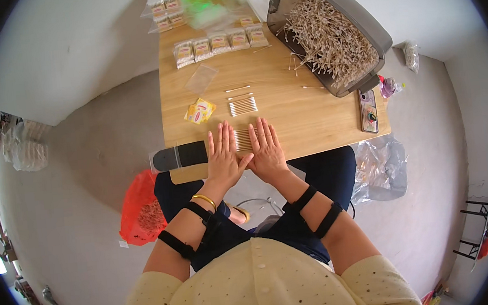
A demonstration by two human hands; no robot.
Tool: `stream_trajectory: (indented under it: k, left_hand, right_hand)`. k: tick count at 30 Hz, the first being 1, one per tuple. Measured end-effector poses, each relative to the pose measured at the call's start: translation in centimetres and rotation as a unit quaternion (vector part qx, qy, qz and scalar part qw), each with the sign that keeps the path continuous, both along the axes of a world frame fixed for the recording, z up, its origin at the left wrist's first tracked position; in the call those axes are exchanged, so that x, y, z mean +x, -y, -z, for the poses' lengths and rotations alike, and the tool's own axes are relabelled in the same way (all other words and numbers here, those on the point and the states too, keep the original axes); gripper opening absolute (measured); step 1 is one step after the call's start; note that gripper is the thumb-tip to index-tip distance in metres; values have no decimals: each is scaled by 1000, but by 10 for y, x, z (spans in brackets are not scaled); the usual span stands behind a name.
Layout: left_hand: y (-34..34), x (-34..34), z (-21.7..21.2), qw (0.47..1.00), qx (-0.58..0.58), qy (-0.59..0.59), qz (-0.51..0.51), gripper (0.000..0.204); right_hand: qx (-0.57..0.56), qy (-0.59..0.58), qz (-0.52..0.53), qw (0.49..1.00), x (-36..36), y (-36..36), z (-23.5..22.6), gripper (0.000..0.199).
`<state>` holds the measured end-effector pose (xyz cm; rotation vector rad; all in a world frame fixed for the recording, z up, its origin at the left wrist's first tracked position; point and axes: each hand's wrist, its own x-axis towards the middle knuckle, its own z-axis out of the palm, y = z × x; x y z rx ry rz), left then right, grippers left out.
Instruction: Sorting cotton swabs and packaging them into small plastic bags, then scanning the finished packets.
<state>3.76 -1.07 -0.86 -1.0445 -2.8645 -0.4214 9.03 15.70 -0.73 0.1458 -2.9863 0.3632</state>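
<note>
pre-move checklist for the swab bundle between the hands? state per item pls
1. Left hand flat on table, beside swab bundle: ok.
2. Right hand flat on the other side: ok.
3. Swabs lined up parallel: ok.
4. Swab count: cannot tell.
5. Empty clear bag within reach: ok.
6. Second bundle lying apart from the first: ok.

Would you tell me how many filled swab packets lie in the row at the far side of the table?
5, side by side: packets at and. More lie behind them in clear bags, so others may be hidden.
</note>
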Motion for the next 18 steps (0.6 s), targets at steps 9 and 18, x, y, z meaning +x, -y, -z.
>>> stream_trajectory:
  k: [9, 18]
  left_hand:
    - [3, 0, -1, 999, 5, 46, 4, 96]
    - [25, -8, -11, 994, 87, 19, -56, 82]
  right_hand:
    - [16, 23, 13, 1000, -1, 1, -6, 95]
    - [23, 51, 16, 998, -2, 1, -12, 99]
